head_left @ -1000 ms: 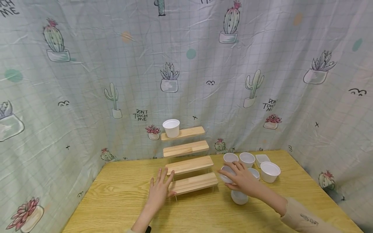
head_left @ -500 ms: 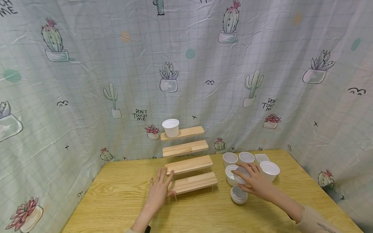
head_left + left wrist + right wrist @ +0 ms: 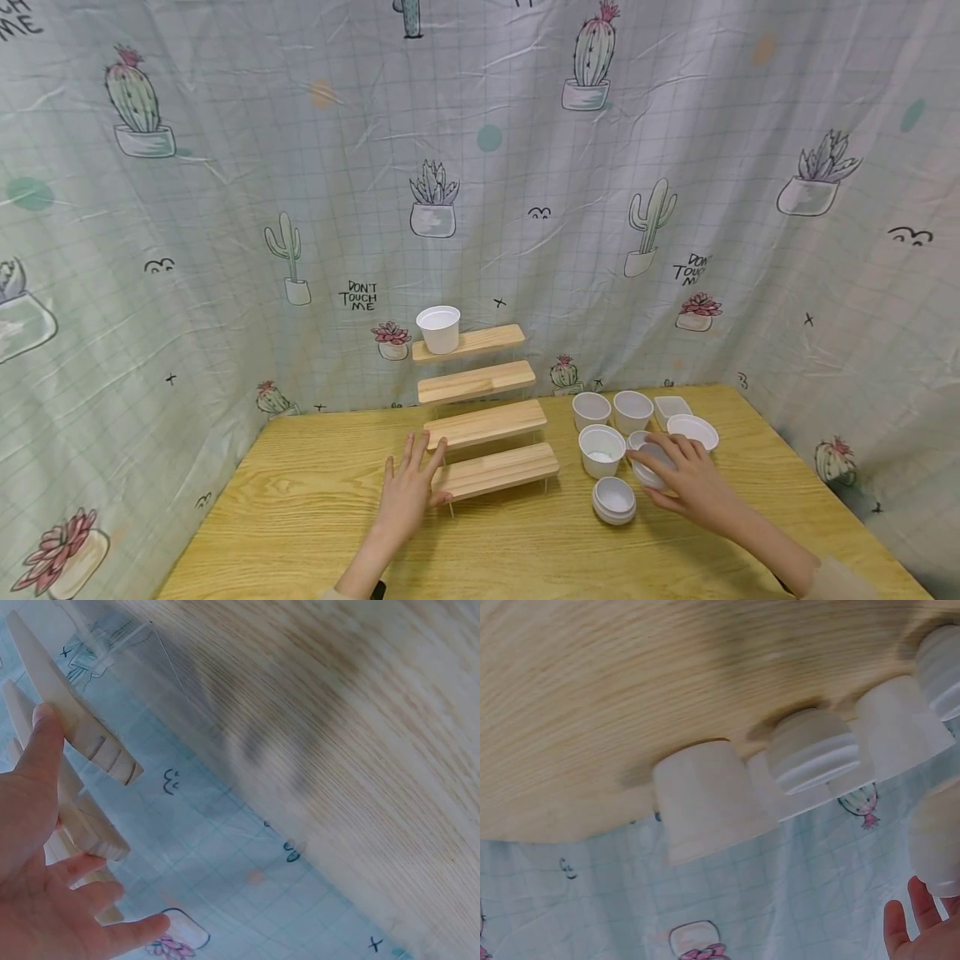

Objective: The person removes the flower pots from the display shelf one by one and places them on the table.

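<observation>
My right hand (image 3: 693, 487) grips a small round white pot (image 3: 649, 468) in the head view, held above the table in front of another small round pot (image 3: 637, 440). In the right wrist view its fingertips (image 3: 922, 904) touch the held pot (image 3: 936, 847). My left hand (image 3: 407, 493) rests at the left end of a wooden step rack (image 3: 495, 472). In the left wrist view its thumb lies against one step (image 3: 82, 720), and the other fingers spread near a second step (image 3: 94, 829). A tapered white pot (image 3: 439, 331) stands on the rack's top step.
Around my right hand stand a tapered white pot (image 3: 602, 452), a rounded pot (image 3: 613, 500), two back pots (image 3: 591, 410) (image 3: 633, 412), a square container (image 3: 672, 408) and a wide pot (image 3: 692, 432). A cactus-print curtain (image 3: 480, 183) hangs behind the wooden table (image 3: 315, 500).
My right hand has moved to the right with the round pot, away from above the tapered pot, which now shows fully. My left hand stays at the rack.
</observation>
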`<state>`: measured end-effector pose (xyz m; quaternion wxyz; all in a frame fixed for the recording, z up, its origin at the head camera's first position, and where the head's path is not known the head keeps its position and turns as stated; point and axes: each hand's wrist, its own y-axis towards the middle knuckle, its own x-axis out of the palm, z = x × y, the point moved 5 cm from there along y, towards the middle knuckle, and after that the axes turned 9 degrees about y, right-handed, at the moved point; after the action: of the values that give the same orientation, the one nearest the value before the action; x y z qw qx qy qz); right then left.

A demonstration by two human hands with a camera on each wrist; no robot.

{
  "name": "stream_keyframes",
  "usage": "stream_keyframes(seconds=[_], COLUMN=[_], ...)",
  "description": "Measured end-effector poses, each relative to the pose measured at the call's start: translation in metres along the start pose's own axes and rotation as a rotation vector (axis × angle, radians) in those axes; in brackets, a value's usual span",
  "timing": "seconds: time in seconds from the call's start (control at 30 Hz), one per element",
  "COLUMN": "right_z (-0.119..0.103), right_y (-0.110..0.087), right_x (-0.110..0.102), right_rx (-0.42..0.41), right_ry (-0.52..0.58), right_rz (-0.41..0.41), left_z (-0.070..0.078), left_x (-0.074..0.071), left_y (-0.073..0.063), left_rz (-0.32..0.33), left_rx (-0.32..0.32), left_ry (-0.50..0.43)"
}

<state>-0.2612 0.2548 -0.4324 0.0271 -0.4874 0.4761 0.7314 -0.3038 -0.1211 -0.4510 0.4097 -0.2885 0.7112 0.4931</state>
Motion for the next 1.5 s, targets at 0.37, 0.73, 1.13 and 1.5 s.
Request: stream_keyframes(seconds=[0.37, 0.73, 1.13, 1.5], right_z=[0.006, 0.012, 0.014, 0.013], right_y=[-0.016, -0.029, -0.037, -0.037], right_x=[0.001, 0.012, 0.028, 0.034], right_rx=[0.02, -0.04, -0.118, -0.089], right_ry=[-0.009, -0.069, -0.097, -0.101], right_rz=[-0.007, -0.074, -0.113, -0.153], left_z=[0.001, -0.001, 0.001, 0.002], left_x=[-0.004, -0.003, -0.005, -0.007], left_y=[0.0, -0.001, -0.002, -0.001], left_rz=[0.003, -0.001, 0.018, 0.006], left_rx=[0.004, 0.004, 0.012, 0.008], left_ry=[-0.016, -0.006, -0.016, -0.018])
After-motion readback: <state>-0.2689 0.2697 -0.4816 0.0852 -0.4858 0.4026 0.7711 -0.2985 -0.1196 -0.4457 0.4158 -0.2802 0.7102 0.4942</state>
